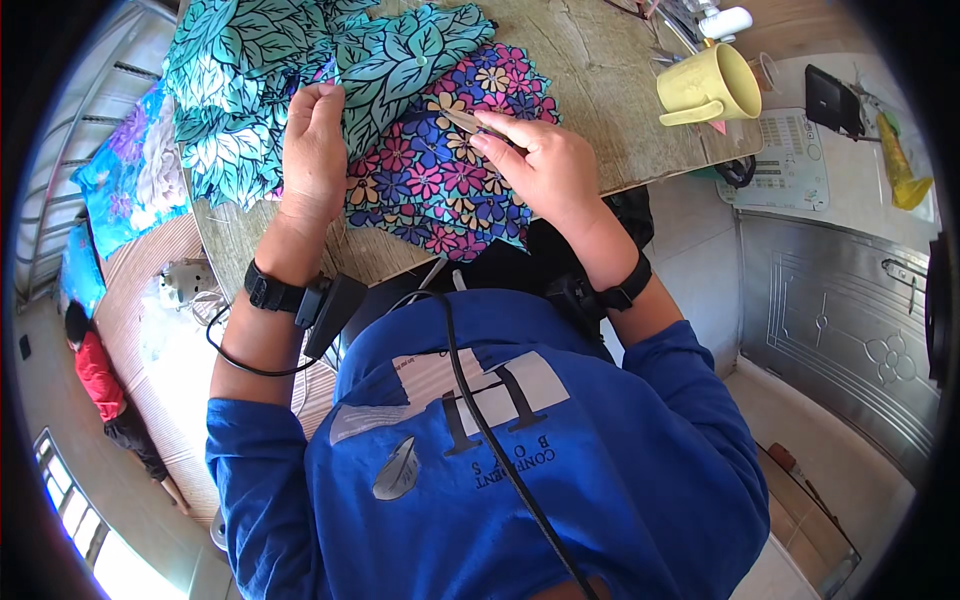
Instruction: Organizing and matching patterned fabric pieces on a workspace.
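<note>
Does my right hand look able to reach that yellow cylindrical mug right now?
Probably yes: the wood-grained tabletop stretches between the right hand and the yellow mug, nothing visibly blocking, though it holds a pointed metal tool.

Wood-grain table [600, 90], teal leaf-print fabric [245, 60], flower-print fabric [450, 200], yellow mug [692, 92] near right edge

Upside-down dark lettering [523, 400] stands on the blue shirt [620, 470] at lower centre, one large letter above small capitals. At right, a pale panel [785, 160] bears rows of marks, perhaps print, too small to read.
</note>
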Motion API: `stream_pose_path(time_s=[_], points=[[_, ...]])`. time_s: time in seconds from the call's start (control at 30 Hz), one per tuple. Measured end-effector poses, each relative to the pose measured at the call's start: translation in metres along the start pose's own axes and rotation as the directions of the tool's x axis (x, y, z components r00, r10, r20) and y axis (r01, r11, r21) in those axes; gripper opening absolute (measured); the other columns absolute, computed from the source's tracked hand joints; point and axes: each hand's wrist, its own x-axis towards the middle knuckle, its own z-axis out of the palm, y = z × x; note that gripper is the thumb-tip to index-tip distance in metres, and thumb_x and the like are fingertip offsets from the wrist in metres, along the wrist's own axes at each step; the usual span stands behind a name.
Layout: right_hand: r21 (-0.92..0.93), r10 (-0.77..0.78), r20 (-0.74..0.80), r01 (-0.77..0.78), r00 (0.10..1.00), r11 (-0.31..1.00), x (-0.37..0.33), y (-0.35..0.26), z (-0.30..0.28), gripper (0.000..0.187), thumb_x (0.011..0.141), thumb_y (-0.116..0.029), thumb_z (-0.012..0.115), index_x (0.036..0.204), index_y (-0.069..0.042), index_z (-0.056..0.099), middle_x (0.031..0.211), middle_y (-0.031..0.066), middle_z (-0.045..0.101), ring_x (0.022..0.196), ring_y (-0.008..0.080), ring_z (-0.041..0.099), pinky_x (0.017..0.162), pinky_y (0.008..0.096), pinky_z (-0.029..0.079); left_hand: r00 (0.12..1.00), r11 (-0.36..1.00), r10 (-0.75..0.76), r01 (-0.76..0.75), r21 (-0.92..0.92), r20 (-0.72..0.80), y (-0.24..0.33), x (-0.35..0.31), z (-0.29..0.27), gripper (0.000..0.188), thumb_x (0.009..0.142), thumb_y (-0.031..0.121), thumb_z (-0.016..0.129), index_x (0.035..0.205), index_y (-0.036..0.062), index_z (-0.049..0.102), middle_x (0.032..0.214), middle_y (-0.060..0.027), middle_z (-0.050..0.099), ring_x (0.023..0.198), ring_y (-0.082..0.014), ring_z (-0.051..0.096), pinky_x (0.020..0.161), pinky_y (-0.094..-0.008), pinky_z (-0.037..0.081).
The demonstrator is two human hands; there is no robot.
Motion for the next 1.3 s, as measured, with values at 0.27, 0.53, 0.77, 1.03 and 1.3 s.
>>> stream_pose_path(time_s=[0.27, 0.53, 0.77, 1.03, 1.3], points=[[-0.015, -0.022, -0.029, 0.022, 0.999, 1.000, 0.000, 0.001, 0.003, 0.032, 0.086, -0.041, 0.065, 0.101, -0.014, 0.074, 0.076, 0.0067, 0.071, 0.061, 0.0225, 0.067, 0.055, 0.0315, 0.052, 0.975, 0.973, 0.218, -0.220, 0.061, 0.048, -0.009, -0.006, 0.004, 0.011, 0.097, 0.016, 0.052, 0.097, 0.0053, 0.052, 0.075, 0.0070, 0.045, 0.064, -0.0019, 0.034, 0.055, -0.0188, 0.030], [-0.028, -0.001, -0.014, 0.001, 1.000, 1.000, 0.000, -0.002, 0.003, 0.031, 0.086, -0.040, 0.065, 0.100, -0.014, 0.074, 0.077, 0.0066, 0.071, 0.061, 0.0220, 0.067, 0.054, 0.0317, 0.051, 0.962, 0.961, 0.265, -0.269, 0.064, 0.065, -0.010, -0.006, 0.005, 0.008, 0.097, 0.014, 0.052, 0.096, 0.0058, 0.051, 0.072, 0.0079, 0.043, 0.059, -0.0007, 0.032, 0.050, -0.0189, 0.027], [-0.034, 0.012, 0.001, -0.012, 1.000, 0.999, 0.000, -0.003, 0.002, 0.030, 0.085, -0.039, 0.066, 0.100, -0.014, 0.074, 0.079, 0.0071, 0.071, 0.062, 0.0223, 0.067, 0.055, 0.0314, 0.052, 0.968, 0.968, 0.245, -0.248, 0.047, 0.057, -0.008, -0.007, 0.006, 0.008, 0.097, 0.014, 0.052, 0.096, 0.0059, 0.051, 0.071, 0.0083, 0.043, 0.059, -0.0003, 0.032, 0.049, -0.0190, 0.026], [-0.027, -0.013, -0.015, 0.013, 1.000, 1.000, 0.001, -0.001, 0.005, 0.029, 0.085, -0.038, 0.066, 0.099, -0.014, 0.074, 0.080, 0.0074, 0.072, 0.063, 0.0226, 0.067, 0.056, 0.0319, 0.052, 0.963, 0.962, 0.262, -0.266, 0.061, 0.057, -0.009, -0.006, 0.005, 0.008, 0.097, 0.014, 0.052, 0.096, 0.0061, 0.051, 0.070, 0.0082, 0.043, 0.059, -0.0003, 0.032, 0.049, -0.0191, 0.026], [0.035, 0.067, -0.023, -0.067, 0.997, 0.997, 0.000, 0.002, 0.001, 0.031, 0.086, -0.039, 0.066, 0.101, -0.013, 0.073, 0.080, 0.0080, 0.072, 0.063, 0.0226, 0.067, 0.057, 0.0322, 0.052, 0.968, 0.968, 0.247, -0.249, 0.025, 0.051, -0.009, -0.006, 0.006, 0.010, 0.097, 0.015, 0.052, 0.095, 0.0056, 0.051, 0.070, 0.0082, 0.041, 0.058, -0.0006, 0.029, 0.049, -0.0197, 0.024]])
